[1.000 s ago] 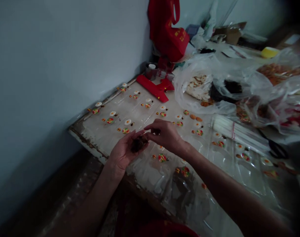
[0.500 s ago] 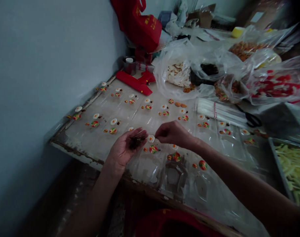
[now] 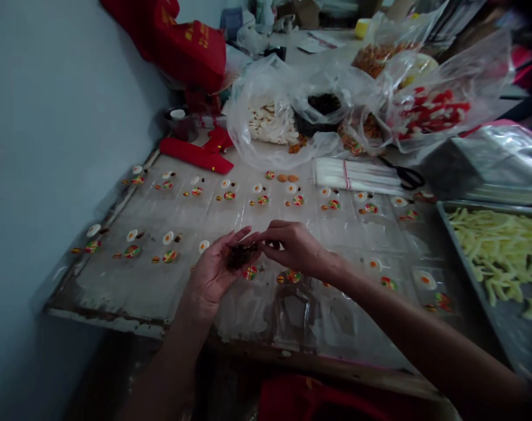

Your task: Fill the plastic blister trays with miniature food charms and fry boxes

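My left hand is cupped palm up above the table, holding a small heap of dark brown pieces. Over that heap my right hand has thumb and fingers pinched together at the left fingertips; anything between them is too small to make out. Beneath both hands lie rows of clear plastic packets. On many sit a fried-egg-shaped piece, a round red-and-green piece, a little burger-like piece and a dark bit.
Behind the rows stand open plastic bags of white pieces, dark pieces and red-and-white pieces. Black-handled scissors lie by a bundle of clear sleeves. At right is a metal tray of pale yellow strips. A wall borders the left.
My right hand has moved from above a packet beside the left hand to the heap in the left palm. The view has turned right, showing more of the metal tray.
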Demonstrator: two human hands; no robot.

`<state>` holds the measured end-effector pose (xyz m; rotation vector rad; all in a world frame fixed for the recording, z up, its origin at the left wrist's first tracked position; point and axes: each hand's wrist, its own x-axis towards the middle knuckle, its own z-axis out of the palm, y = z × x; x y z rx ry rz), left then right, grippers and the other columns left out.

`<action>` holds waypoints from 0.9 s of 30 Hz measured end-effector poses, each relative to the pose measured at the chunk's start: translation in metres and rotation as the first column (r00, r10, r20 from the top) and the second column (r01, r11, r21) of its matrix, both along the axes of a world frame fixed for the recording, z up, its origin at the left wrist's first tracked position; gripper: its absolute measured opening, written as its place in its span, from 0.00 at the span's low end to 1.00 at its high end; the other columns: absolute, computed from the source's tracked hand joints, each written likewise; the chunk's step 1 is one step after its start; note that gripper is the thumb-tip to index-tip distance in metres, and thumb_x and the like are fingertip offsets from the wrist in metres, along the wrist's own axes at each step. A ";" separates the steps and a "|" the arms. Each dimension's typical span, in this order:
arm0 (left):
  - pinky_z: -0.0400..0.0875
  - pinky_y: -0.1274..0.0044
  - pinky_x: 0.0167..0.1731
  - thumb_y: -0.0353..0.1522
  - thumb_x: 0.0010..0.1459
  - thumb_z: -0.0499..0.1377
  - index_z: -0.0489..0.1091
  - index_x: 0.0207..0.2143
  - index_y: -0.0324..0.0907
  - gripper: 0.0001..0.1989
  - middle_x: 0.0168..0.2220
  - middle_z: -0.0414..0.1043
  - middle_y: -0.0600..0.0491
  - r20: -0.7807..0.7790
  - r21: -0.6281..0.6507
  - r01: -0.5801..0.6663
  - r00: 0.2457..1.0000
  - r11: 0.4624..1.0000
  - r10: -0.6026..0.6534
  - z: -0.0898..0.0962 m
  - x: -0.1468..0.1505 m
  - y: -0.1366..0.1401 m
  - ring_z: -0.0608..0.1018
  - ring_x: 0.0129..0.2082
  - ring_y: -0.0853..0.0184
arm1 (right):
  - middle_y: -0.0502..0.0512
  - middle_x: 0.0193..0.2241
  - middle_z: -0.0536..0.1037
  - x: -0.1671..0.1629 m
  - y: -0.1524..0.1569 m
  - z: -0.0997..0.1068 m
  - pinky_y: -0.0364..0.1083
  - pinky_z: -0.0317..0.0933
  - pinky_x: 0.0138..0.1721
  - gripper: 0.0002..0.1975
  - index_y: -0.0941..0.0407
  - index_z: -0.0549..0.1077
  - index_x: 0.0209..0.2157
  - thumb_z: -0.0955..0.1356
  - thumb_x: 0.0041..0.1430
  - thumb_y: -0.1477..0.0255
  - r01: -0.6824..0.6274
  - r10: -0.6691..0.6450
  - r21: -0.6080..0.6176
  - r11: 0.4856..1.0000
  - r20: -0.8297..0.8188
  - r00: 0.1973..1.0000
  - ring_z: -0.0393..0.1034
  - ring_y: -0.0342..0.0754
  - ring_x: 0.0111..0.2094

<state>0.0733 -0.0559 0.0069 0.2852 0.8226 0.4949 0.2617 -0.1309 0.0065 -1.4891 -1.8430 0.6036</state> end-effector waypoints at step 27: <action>0.80 0.66 0.46 0.24 0.63 0.53 0.72 0.52 0.31 0.16 0.47 0.78 0.36 0.011 -0.024 -0.169 0.985 0.985 0.170 0.009 -0.001 -0.081 0.79 0.51 0.53 | 0.50 0.30 0.76 0.065 -0.047 -0.032 0.40 0.55 0.31 0.10 0.57 0.80 0.34 0.71 0.49 0.82 -0.123 0.122 -0.009 0.992 0.200 0.972 0.67 0.40 0.27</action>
